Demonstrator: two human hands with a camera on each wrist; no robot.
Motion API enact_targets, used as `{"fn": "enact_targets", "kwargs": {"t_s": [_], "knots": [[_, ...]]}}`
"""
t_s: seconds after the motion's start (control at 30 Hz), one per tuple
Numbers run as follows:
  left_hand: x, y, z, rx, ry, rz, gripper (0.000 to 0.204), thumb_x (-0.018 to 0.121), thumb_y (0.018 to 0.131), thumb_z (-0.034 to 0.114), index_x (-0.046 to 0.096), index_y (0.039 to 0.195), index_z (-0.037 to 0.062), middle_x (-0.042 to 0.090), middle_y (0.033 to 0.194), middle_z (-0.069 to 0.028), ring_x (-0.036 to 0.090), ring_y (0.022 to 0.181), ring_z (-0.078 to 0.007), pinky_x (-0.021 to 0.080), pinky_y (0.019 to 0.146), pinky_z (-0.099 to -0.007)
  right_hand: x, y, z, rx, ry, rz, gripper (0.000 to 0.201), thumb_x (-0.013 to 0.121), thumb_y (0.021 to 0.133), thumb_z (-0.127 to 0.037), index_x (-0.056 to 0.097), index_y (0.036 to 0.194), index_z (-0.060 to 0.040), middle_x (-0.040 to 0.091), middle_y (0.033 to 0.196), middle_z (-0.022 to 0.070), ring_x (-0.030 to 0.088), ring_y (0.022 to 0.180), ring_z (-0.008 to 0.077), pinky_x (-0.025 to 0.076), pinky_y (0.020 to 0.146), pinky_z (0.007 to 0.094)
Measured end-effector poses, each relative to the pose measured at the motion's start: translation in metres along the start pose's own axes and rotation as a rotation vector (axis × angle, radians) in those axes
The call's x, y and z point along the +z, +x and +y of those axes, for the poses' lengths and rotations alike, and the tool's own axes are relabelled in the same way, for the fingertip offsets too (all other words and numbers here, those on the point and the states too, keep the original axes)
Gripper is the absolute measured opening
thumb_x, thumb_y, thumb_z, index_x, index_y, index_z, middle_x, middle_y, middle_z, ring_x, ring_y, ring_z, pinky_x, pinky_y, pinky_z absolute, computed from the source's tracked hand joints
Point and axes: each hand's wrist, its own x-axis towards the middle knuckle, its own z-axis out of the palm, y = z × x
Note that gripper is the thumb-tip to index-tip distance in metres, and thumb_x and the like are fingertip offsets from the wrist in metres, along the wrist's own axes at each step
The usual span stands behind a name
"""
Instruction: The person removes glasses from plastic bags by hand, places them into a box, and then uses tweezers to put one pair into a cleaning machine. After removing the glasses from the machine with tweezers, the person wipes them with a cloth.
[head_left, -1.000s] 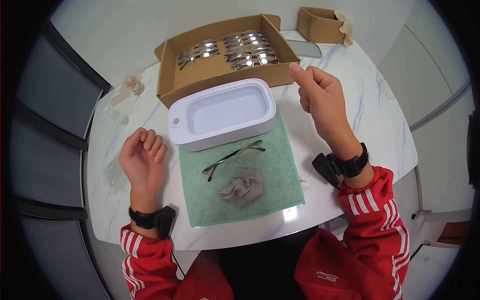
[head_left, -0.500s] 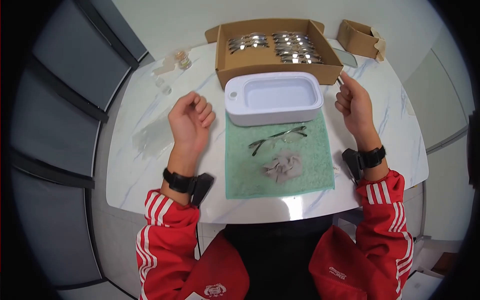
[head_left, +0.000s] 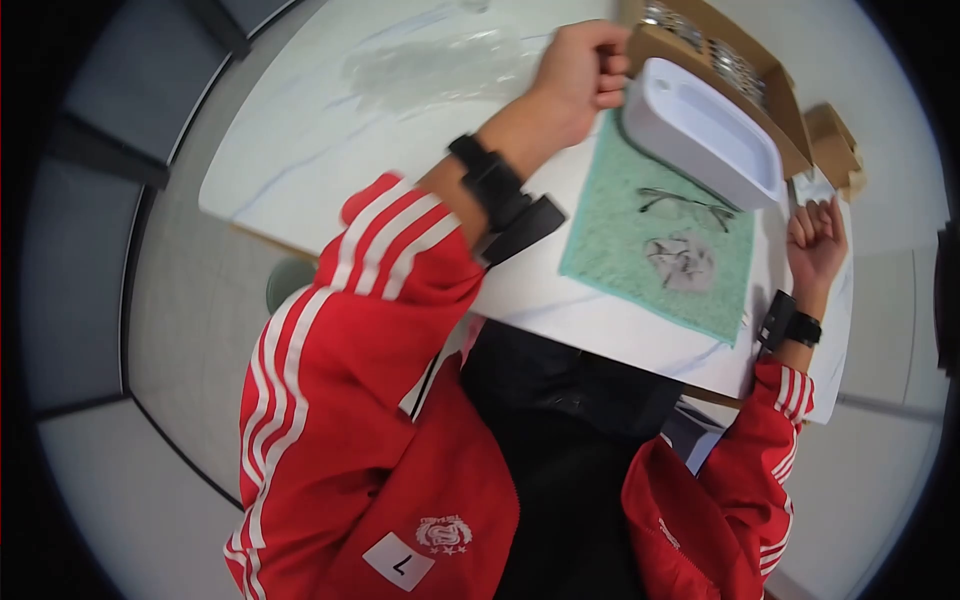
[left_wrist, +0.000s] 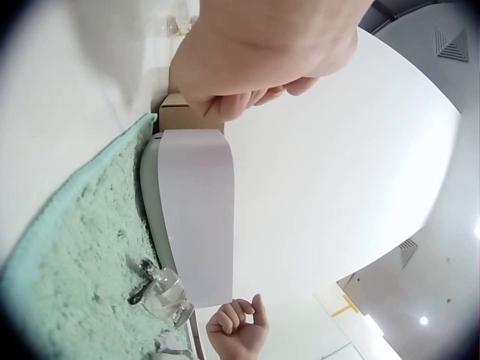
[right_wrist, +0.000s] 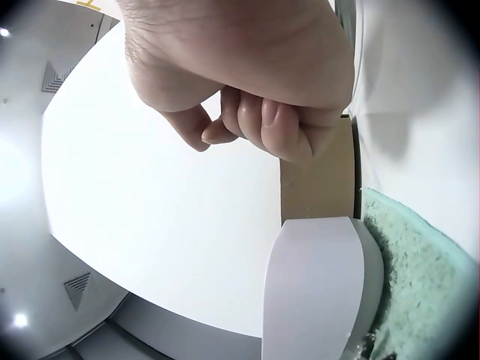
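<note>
Both hands hold nothing, their fingers loosely curled. My left hand (head_left: 578,82) is raised over the table beside the left end of a white oblong tub (head_left: 665,130) with a round button. My right hand (head_left: 818,245) is near the table's right side, past the tub's other end. Glasses with dark temples (head_left: 688,204) lie on a green towel (head_left: 615,225) in front of the tub. Next to them is a crumpled grey cloth (head_left: 683,264). In the left wrist view the glasses' clear lenses (left_wrist: 166,292) show close to the tub wall.
Behind the tub stands a cardboard tray (head_left: 665,46) holding rows of glasses (head_left: 735,68). A smaller cardboard box (head_left: 832,140) is at the far right. Clear plastic wrapping (head_left: 440,75) lies on the table's left part. A bin (head_left: 289,284) stands on the floor below.
The head view has swung left and tilted, so the table appears turned with the towel further right. Both hands stay empty and loosely curled; the glasses and cloth remain on the towel.
</note>
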Motion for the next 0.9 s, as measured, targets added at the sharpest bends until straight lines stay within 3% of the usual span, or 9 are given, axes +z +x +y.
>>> {"fn": "enact_targets", "kwargs": {"t_s": [0.07,0.13,0.47,0.67,0.9], "knots": [[-0.003,0.004,-0.001,-0.040,-0.036,-0.023,0.025,0.065,0.085,0.021,0.047,0.069,0.0141,0.044,0.060,0.0018,0.033,0.047,-0.0089,0.025,0.041,-0.0266,-0.004,0.002,0.000,0.027,0.004,-0.052,0.038,0.054,0.104,-0.020,0.040,0.071,-0.0095,0.025,0.064,-0.0024,0.019,0.053,0.0097,0.018,0.048,0.0284],[0.001,-0.001,0.001,-0.030,-0.043,0.020,0.020,0.062,0.087,0.020,0.050,0.074,0.0108,0.045,0.064,0.0001,0.036,0.052,-0.0090,0.027,0.044,-0.0245,-0.008,0.005,-0.002,0.073,0.000,-0.129,0.040,0.053,0.105,-0.021,0.037,0.070,-0.0100,0.025,0.064,-0.0021,0.019,0.053,0.0104,0.018,0.048,0.0288],[0.002,-0.003,0.006,-0.011,-0.067,0.010,0.021,0.064,0.085,0.021,0.050,0.073,0.0109,0.049,0.066,-0.0012,0.037,0.052,-0.0084,0.027,0.044,-0.0255,0.003,0.003,0.006,0.031,-0.033,-0.042,0.037,0.053,0.105,-0.021,0.041,0.074,-0.0058,0.023,0.065,-0.0017,0.017,0.053,0.0105,0.017,0.047,0.0282],[0.002,0.000,0.001,-0.039,-0.031,-0.132,0.020,0.064,0.087,0.018,0.052,0.073,0.0104,0.052,0.067,-0.0020,0.040,0.054,-0.0090,0.029,0.044,-0.0258,-0.006,-0.001,-0.005,-0.051,-0.010,0.015,0.038,0.054,0.105,-0.021,0.039,0.073,-0.0068,0.023,0.065,-0.0018,0.017,0.054,0.0104,0.017,0.047,0.0283],[-0.001,-0.006,0.000,-0.059,-0.066,-0.295,0.016,0.061,0.092,0.020,0.057,0.083,0.0067,0.052,0.075,-0.0019,0.040,0.056,-0.0097,0.030,0.047,-0.0247,-0.011,-0.002,-0.009,-0.093,-0.039,-0.043,0.036,0.052,0.105,-0.025,0.042,0.074,-0.0097,0.029,0.063,-0.0017,0.018,0.049,0.0089,0.016,0.046,0.0274]]}}
